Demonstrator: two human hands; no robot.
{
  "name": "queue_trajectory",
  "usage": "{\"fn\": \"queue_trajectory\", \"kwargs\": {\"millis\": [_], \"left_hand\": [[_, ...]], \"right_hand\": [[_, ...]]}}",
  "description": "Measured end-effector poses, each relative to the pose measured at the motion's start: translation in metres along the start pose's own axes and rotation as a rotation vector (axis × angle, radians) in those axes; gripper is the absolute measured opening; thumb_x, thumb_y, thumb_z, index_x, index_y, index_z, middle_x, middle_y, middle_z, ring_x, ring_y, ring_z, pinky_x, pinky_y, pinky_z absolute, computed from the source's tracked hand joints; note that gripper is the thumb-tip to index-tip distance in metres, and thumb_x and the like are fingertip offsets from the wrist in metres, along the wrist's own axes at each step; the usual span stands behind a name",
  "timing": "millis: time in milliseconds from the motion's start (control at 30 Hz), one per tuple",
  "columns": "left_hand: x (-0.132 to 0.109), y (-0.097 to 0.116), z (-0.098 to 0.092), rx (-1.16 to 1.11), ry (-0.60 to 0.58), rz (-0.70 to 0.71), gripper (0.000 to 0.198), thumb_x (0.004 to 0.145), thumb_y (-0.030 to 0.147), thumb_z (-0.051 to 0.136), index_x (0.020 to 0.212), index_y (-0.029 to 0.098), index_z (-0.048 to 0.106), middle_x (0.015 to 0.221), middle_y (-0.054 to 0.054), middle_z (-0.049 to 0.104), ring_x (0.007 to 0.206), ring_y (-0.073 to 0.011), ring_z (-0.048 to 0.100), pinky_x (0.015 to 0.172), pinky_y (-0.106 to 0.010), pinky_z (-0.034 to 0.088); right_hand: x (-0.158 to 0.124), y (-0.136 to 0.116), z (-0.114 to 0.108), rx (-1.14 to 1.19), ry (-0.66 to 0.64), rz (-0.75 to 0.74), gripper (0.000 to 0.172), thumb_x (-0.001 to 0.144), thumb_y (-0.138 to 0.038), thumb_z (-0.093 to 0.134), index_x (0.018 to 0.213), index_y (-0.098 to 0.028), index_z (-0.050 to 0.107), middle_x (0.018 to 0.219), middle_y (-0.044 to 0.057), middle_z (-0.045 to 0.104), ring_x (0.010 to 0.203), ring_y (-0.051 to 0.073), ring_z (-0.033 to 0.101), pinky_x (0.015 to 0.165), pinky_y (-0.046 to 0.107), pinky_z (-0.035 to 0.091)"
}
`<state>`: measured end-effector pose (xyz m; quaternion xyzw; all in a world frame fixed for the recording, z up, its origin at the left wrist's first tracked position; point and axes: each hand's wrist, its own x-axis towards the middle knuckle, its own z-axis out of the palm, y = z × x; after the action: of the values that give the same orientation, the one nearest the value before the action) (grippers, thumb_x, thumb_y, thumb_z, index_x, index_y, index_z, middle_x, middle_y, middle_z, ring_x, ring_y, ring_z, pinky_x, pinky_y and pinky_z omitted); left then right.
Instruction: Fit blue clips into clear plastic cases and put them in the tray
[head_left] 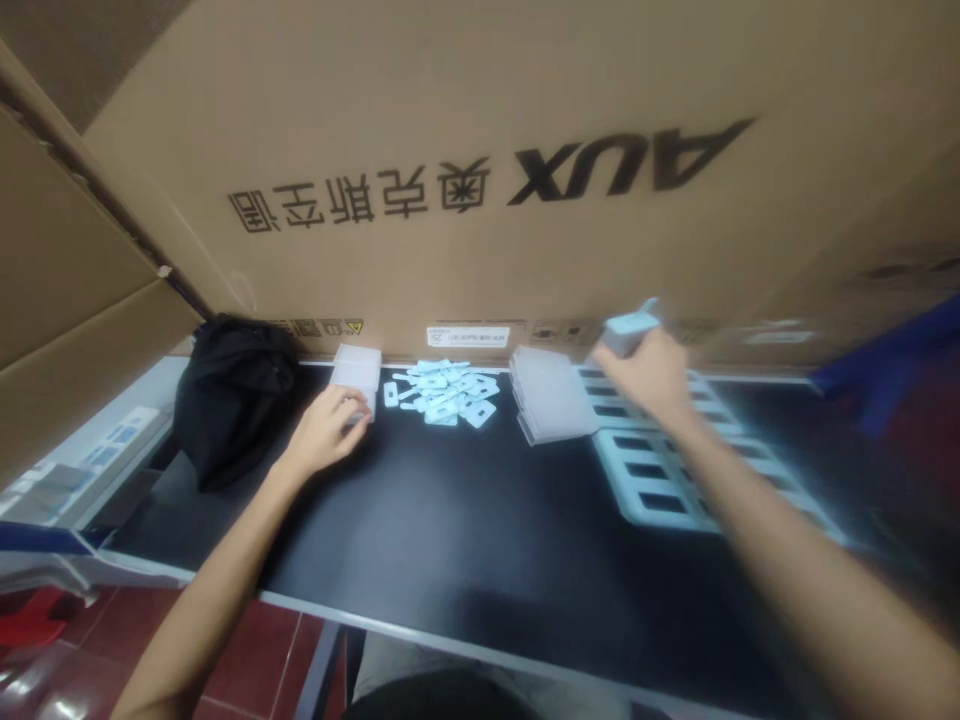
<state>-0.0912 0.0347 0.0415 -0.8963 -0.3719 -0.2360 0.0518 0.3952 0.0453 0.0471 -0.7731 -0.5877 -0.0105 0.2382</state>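
So the black tabletop (442, 540) is pretty busy along its far edge. Over in the right half of the frame, a small pale box (621, 340) is held up in the right hand (654, 375), fingers closed around it, with a light-blue bit poking out at the top. It's lifted over the back end of some light-blue slotted trays (621, 472), which are laid out at centre right and partly covered by the right forearm. Everything's a bit blurry there, tbh.

Left of centre, the left hand (330, 430) is placed at the near end of a short white stack (356, 367). Its fingers are curled in, but whether anything is actually gripped can't be told from this angle.

Between the two hands, a loose heap of light-blue pieces (444, 392) is spread out around the middle of the frame, many of them with a small cutout. Just to the right of that, a bigger stack of whitish flat items (551, 395) is set down right beside the trays.

A black cloth bundle (232, 400) is dumped at the left. The whole upper part of the frame is taken up by a big cardboard panel (450, 90), with "AUX" and other characters printed upside down.
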Motion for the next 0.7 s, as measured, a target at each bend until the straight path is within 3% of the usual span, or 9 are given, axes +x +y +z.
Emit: {"fn": "queue_trajectory", "kwargs": {"millis": [100, 233, 300, 533, 700], "left_hand": [[-0.005, 0.016, 0.008, -0.034, -0.040, 0.075, 0.011, 0.099, 0.024, 0.056, 0.100, 0.022, 0.067, 0.104, -0.009, 0.070, 0.096, -0.0227, 0.064, 0.088, -0.037, 0.052], [-0.009, 0.024, 0.014, -0.062, -0.060, 0.122, 0.011, 0.099, 0.023, 0.055, 0.101, 0.022, 0.067, 0.103, -0.008, 0.071, 0.096, -0.0222, 0.064, 0.087, -0.036, 0.051], [-0.012, 0.024, 0.014, -0.056, -0.062, 0.132, 0.012, 0.100, 0.022, 0.055, 0.101, 0.022, 0.067, 0.102, -0.008, 0.071, 0.096, -0.0221, 0.064, 0.086, -0.036, 0.051], [-0.019, 0.016, 0.017, -0.038, -0.041, 0.106, 0.011, 0.100, 0.023, 0.055, 0.099, 0.021, 0.066, 0.100, -0.008, 0.071, 0.093, -0.0214, 0.063, 0.082, -0.034, 0.050], [-0.019, 0.014, 0.018, -0.014, 0.008, 0.122, 0.008, 0.098, 0.021, 0.057, 0.099, 0.021, 0.064, 0.099, -0.007, 0.070, 0.090, -0.0213, 0.061, 0.082, -0.035, 0.051]], "right_hand": [[0.002, -0.038, -0.019, -0.001, -0.108, -0.048, 0.062, 0.084, -0.052, 0.055, 0.129, -0.008, 0.049, 0.110, 0.025, 0.070, 0.100, 0.037, 0.067, 0.079, 0.041, 0.049], [-0.004, -0.094, -0.029, -0.176, -0.295, -0.378, 0.059, 0.088, -0.051, 0.050, 0.132, -0.010, 0.050, 0.115, 0.024, 0.069, 0.092, 0.036, 0.068, 0.075, 0.041, 0.047], [-0.007, -0.114, -0.031, -0.284, -0.330, -0.446, 0.061, 0.091, -0.055, 0.044, 0.134, -0.012, 0.050, 0.120, 0.025, 0.068, 0.095, 0.037, 0.068, 0.076, 0.043, 0.047], [-0.006, -0.138, -0.028, -0.456, -0.382, -0.532, 0.070, 0.097, -0.068, 0.035, 0.137, -0.015, 0.055, 0.112, 0.023, 0.074, 0.099, 0.039, 0.070, 0.078, 0.044, 0.046], [-0.007, -0.148, -0.014, -0.374, -0.357, -0.539, 0.082, 0.094, -0.075, 0.038, 0.151, -0.017, 0.046, 0.122, 0.022, 0.072, 0.102, 0.038, 0.069, 0.081, 0.045, 0.049]]}}
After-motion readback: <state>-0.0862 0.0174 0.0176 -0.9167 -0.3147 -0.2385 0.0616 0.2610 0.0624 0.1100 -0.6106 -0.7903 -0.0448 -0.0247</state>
